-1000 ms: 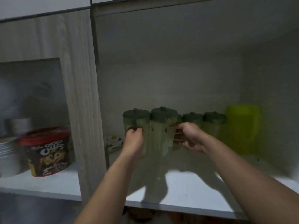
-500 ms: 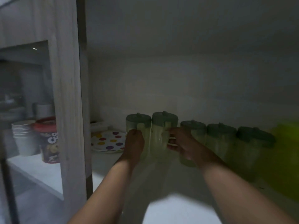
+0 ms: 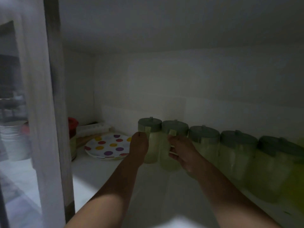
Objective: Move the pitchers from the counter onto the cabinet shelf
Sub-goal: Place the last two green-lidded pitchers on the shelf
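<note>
Several pale green pitchers with dark green lids stand in a row along the back of the white cabinet shelf [image 3: 105,176]. My left hand [image 3: 139,145] is closed around the handle of the leftmost pitcher [image 3: 152,140]. My right hand [image 3: 182,152] grips the handle of the second pitcher [image 3: 174,129] beside it. Both held pitchers are upright and side by side, touching. Three more pitchers [image 3: 204,139] continue the row to the right, the far ones blurred. Whether the held pitchers rest on the shelf I cannot tell.
A polka-dot plate [image 3: 108,145] lies on the shelf left of the pitchers, with a red-lidded container [image 3: 72,125] and a white tray [image 3: 93,128] behind it. A wooden cabinet divider [image 3: 54,112] stands at the left. A bright yellow-green container [image 3: 294,186] sits at the far right.
Both hands have carried the two pitchers deeper into the cabinet toward the back wall. The view has moved closer and swung left, so the plate and left wall show more.
</note>
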